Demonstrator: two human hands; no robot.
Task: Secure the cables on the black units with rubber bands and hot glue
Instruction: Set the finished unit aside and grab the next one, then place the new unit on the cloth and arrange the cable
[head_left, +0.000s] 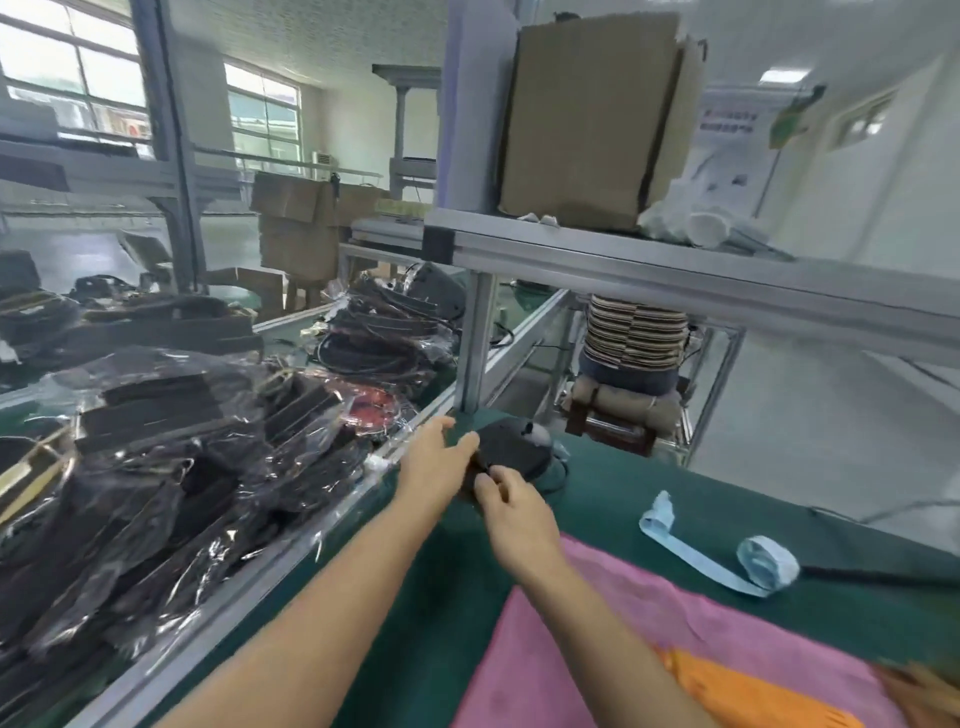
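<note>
From the head camera, both arms are reaching out over the green bench top (649, 493) toward a single black unit (511, 447) that is lying near the far left corner of the mat, just in front of the aluminium frame post (478, 343). The left hand (434, 465) is lying along the unit's left edge with its fingers stretched out and touching it rather than wrapping it. The right hand (511, 506) is sitting at the unit's near edge with thumb and forefinger curled in, pinching something small and dark there; whether that is the cable, a rubber band or the rim of the housing is too blurred to tell. A thin cable (558, 475) is trailing off the unit's right side onto the mat.

The step looks like gathering the cable against the unit before banding it. To do it well, the left hand should be pressing the housing flat so it is not sliding, while the right is keeping the cable bundled tight against the body before any band goes round. No glue gun is showing.

Bagged black units (171, 467) are piled on the conveyor to the left, a blue strip (727, 561) is lying to the right, and a pink cloth (649, 623) is covering the near edge
</note>
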